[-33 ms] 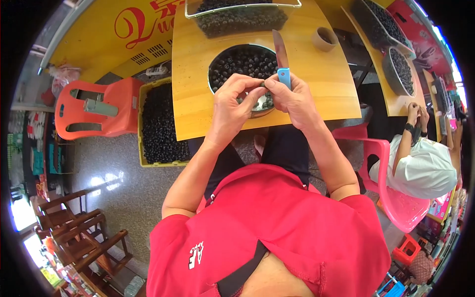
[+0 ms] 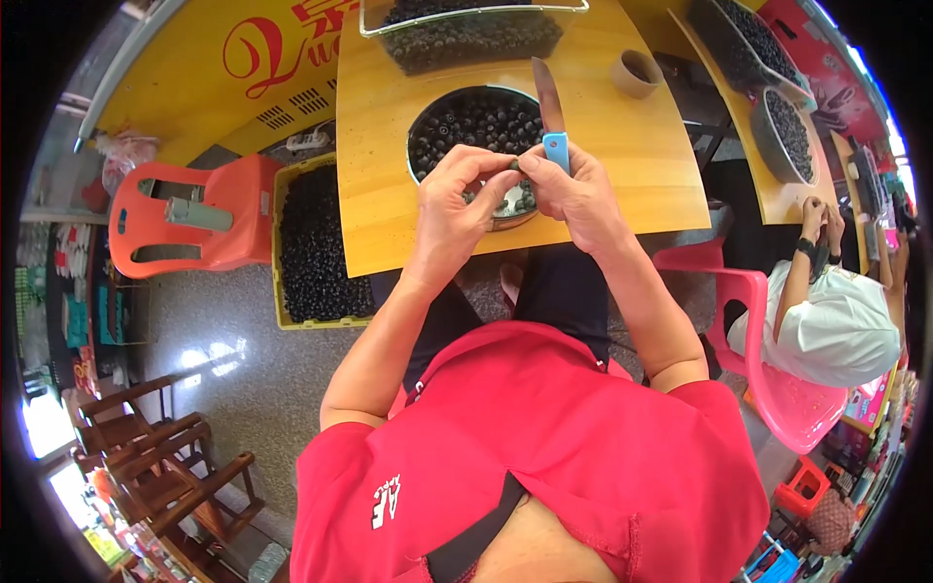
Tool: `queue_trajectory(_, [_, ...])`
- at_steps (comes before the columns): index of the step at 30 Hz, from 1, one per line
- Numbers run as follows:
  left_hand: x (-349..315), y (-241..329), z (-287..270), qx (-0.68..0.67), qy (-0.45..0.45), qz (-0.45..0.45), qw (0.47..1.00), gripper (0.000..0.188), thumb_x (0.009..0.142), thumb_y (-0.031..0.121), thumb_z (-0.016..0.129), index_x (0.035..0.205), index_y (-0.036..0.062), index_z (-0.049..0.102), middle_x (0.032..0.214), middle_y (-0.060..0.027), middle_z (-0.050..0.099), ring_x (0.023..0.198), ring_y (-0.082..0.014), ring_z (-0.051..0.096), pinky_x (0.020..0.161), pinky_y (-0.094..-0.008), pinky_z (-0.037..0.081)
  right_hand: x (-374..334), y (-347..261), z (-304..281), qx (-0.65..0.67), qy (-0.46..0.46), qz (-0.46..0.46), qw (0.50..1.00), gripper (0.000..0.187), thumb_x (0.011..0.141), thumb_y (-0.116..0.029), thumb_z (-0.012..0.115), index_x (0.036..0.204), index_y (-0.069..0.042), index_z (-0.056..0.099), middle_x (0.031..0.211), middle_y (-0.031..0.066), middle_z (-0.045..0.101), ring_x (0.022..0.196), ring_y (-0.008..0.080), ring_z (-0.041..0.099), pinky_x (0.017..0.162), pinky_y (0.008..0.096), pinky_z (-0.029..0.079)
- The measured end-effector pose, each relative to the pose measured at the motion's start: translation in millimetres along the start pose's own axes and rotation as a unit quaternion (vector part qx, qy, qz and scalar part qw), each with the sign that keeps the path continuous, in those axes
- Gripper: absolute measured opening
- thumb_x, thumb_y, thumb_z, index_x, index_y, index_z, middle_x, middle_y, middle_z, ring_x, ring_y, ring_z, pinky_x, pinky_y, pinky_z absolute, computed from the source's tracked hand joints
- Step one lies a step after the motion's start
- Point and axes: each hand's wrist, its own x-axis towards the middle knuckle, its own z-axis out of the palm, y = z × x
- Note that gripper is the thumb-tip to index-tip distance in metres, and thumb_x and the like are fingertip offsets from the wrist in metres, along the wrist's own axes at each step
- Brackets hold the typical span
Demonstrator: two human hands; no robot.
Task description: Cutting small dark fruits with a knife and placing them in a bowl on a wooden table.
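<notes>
My hands meet over the near side of a round metal bowl (image 2: pixel 412 146) holding dark, bead-like round pieces (image 2: pixel 476 121). My left hand (image 2: pixel 457 199) is closed, with thumb and forefinger pinching a small greenish round piece (image 2: pixel 515 164). My right hand (image 2: pixel 583 199) grips a knife (image 2: pixel 550 102) by its blue handle; the blade points up and away from me. The right thumb and fingertip also touch the small piece. My fingers hide part of it, and my hands cover the bowl's near edge.
A clear bin (image 2: pixel 471 44) of dark pieces stands behind the bowl on the wooden table (image 2: pixel 641 155), with a small cup (image 2: pixel 637 75) at right. On the floor left are a yellow crate (image 2: pixel 282 243) and an orange stool (image 2: pixel 199 233). A co-worker (image 2: pixel 826 321) sits at another table, right.
</notes>
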Motion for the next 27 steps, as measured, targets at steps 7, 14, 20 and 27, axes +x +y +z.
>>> queue_trajectory(7, [-1.1, 3.8, -2.5, 0.064, -0.022, 0.016, 0.998, 0.013, 0.081, 0.003, 0.069, 0.094, 0.0002, 0.07, 0.087, -0.0069, 0.063, 0.075, -0.0121, 0.059, 0.065, -0.0243, 0.047, -0.9, 6.5, -4.2, 0.012, -0.014, -0.014, 1.0, 0.015, 0.091, -0.02, 0.063, 0.093, -0.005, 0.061, 0.066, -0.0055, 0.051, 0.05, 0.0005, 0.039, 0.044, 0.0172, 0.027])
queue_trajectory(14, [-2.2, 1.3, -6.4, -0.045, -0.011, -0.026, 0.999, 0.013, 0.086, 0.003, 0.066, 0.097, -0.0021, 0.066, 0.096, -0.0035, 0.06, 0.082, -0.0092, 0.058, 0.072, -0.0217, 0.047, 1.1, 10.5, -11.7, -0.223, -0.002, -0.196, 0.955, 0.017, 0.092, -0.017, 0.061, 0.095, -0.001, 0.062, 0.07, -0.0001, 0.057, 0.06, 0.0111, 0.055, 0.051, 0.0266, 0.043])
queue_trajectory(20, [-3.6, 5.9, -1.8, -0.125, -0.022, -0.109, 0.986, 0.017, 0.09, 0.008, 0.063, 0.105, -0.0003, 0.063, 0.084, -0.0025, 0.062, 0.074, -0.0081, 0.057, 0.068, -0.0211, 0.044, -6.4, 1.4, -14.6, -0.474, -0.016, -0.333, 0.815, 0.015, 0.086, -0.013, 0.065, 0.095, -0.001, 0.062, 0.077, 0.0133, 0.06, 0.068, 0.0287, 0.062, 0.057, 0.0353, 0.048])
queue_trajectory(27, [-4.4, 3.5, -2.5, -0.105, -0.019, -0.113, 0.988, 0.015, 0.091, 0.006, 0.062, 0.105, 0.0001, 0.061, 0.084, -0.0021, 0.062, 0.072, -0.0071, 0.056, 0.066, -0.0202, 0.046, -6.1, 1.4, -15.6, -0.512, 0.001, -0.345, 0.787, 0.014, 0.085, -0.014, 0.065, 0.095, -0.004, 0.062, 0.077, 0.0109, 0.058, 0.065, 0.0294, 0.06, 0.055, 0.0368, 0.047])
